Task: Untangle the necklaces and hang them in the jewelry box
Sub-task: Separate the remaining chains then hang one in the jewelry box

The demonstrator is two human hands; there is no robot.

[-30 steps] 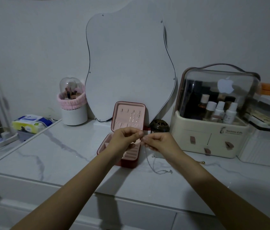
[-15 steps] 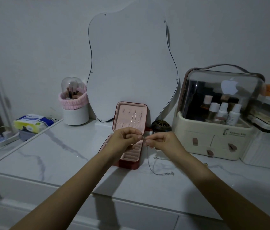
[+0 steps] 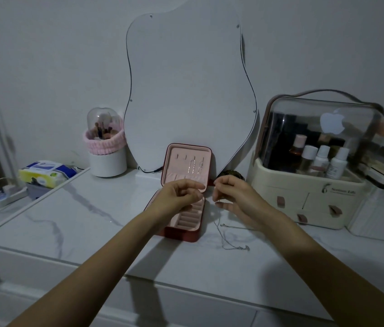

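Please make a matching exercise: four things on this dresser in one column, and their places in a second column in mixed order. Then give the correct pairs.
Things:
1. jewelry box
2. tissue pack
3. cosmetics organizer
4. brush holder

Places:
A. right of the mirror, bottles inside
B. open, in front of the mirror
C. far left, near the power strip
D. just left of the mirror, against the wall

Pairs: 1-B, 2-C, 3-A, 4-D
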